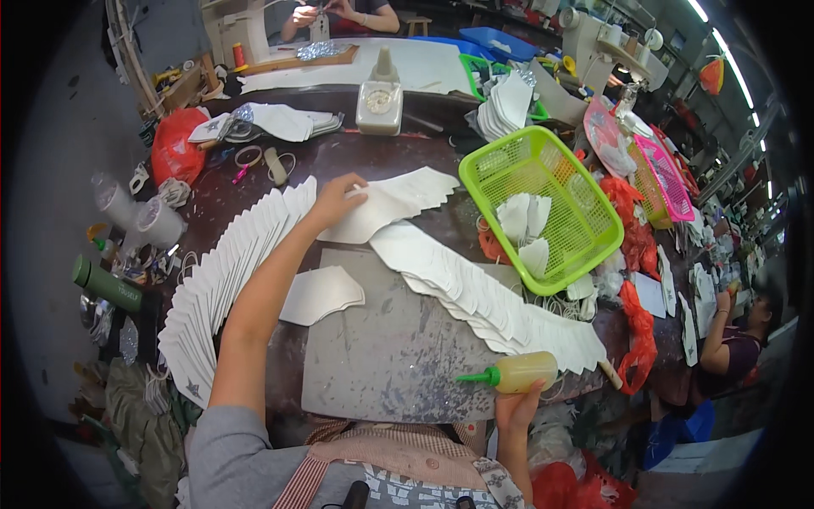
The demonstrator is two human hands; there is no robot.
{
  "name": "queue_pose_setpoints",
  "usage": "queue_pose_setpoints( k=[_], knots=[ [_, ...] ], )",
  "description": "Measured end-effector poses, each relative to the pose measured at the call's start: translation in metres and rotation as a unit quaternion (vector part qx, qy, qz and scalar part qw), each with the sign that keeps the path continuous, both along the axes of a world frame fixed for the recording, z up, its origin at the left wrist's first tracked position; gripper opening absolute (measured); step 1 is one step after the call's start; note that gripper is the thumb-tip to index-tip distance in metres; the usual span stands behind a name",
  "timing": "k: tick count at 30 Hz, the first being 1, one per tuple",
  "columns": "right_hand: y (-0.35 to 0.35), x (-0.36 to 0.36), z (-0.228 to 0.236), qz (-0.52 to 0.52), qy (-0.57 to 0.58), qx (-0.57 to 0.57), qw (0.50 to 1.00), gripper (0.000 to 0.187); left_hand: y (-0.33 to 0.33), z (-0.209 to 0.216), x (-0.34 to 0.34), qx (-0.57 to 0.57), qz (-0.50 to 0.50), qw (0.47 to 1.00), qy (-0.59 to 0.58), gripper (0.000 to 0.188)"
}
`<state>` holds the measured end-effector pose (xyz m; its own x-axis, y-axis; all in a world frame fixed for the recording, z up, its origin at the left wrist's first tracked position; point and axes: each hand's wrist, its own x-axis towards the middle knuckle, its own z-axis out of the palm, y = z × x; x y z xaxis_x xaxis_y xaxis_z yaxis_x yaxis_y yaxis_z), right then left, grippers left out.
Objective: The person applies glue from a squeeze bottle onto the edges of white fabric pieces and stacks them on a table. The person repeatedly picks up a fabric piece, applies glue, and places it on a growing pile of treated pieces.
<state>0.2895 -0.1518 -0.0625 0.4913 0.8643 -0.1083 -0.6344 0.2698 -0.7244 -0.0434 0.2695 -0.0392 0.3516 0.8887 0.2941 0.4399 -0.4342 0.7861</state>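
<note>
My right hand [515, 409], near the front edge of the table, is closed around a squeeze bottle [526, 371] of yellowish liquid. The bottle lies nearly level, its green nozzle pointing left. Farther off, my left hand [341, 202] grips the left part of a white cut piece [398, 202] with a zigzag end. Just below that piece runs an overlapping row of similar white pieces [466, 293], slanting down to the right. A single white piece [322, 295] sits beside my left forearm, partly on the worn grey board [381, 365]. A long fanned row of white pieces [229, 276] curves along the left.
A green basket [606, 212] with a few white pieces stands at the right. At the back are a white container [379, 109], a red bag [176, 146] and tape rolls [248, 156]. A green flask [106, 284] is far left. Other people work at the back and right.
</note>
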Motion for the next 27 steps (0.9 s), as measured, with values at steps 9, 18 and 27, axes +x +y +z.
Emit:
queue_pose_setpoints(
  k=[9, 18, 27],
  knots=[
    [-0.010, 0.005, -0.006, -0.035, 0.021, 0.010, 0.999, 0.063, -0.117, 0.036, 0.000, 0.110, 0.047, 0.986, 0.119, 0.040],
    [-0.003, 0.008, -0.011, -0.003, 0.022, 0.010, 1.000, 0.065, -0.206, -0.006, -0.037, 0.162, 0.140, 0.953, 0.215, 0.051],
    [-0.008, 0.003, -0.008, -0.018, 0.062, 0.038, 0.997, 0.060, -0.212, 0.017, -0.025, 0.143, 0.155, 0.953, 0.217, 0.041]
  ],
)
